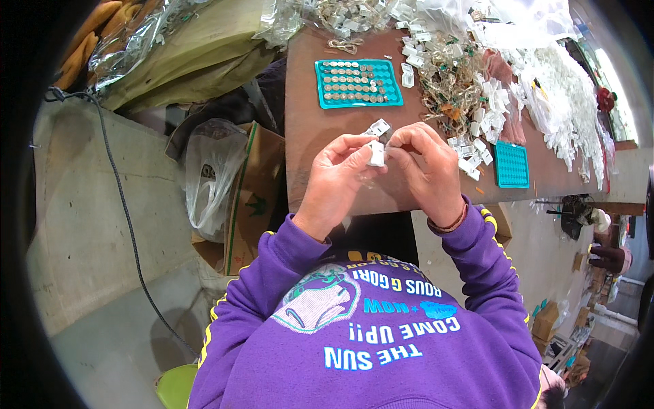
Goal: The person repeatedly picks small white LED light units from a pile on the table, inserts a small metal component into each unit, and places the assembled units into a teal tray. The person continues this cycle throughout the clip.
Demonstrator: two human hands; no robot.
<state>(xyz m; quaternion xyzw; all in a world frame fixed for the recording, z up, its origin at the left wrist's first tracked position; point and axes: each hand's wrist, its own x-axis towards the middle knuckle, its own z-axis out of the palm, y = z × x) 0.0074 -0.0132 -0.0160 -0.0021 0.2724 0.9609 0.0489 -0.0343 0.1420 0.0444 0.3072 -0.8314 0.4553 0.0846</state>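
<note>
While the left hand (334, 180) pinches a white part (376, 154) between thumb and fingers, the right hand (430, 170) is positioned just beside it on the right, with thumb and fingertips drawn close together; whether a thin item is gripped between those fingertips cannot be told. The white part is located between the two hands, above the near portion of the brown worktop (305, 136). A second part (380, 127), also white, lies just beyond the left fingers on the far side; whether it is held or rests on the worktop cannot be told. Both wrists extend from purple sleeves (463, 235), and a band (455, 219) encircles the right wrist. Beyond the hands, slightly to the left, a teal tray (361, 105) rests flat on the worktop and carries round silvery discs (349, 80) in rows, with pockets showing at its right end. Right of this tray, a tangle of tan cords (446, 75) is mixed with small white pieces (470, 157), some of which extend near the right hand. Farther right, a small tray (511, 165), also teal, is placed at the near edge, with a pink cloth (512, 124) on its far side. A large white heap (571, 112) covers the far right area. Left of the worktop, a cardboard box (253, 187) stands beside a clear bag (214, 178).
</note>
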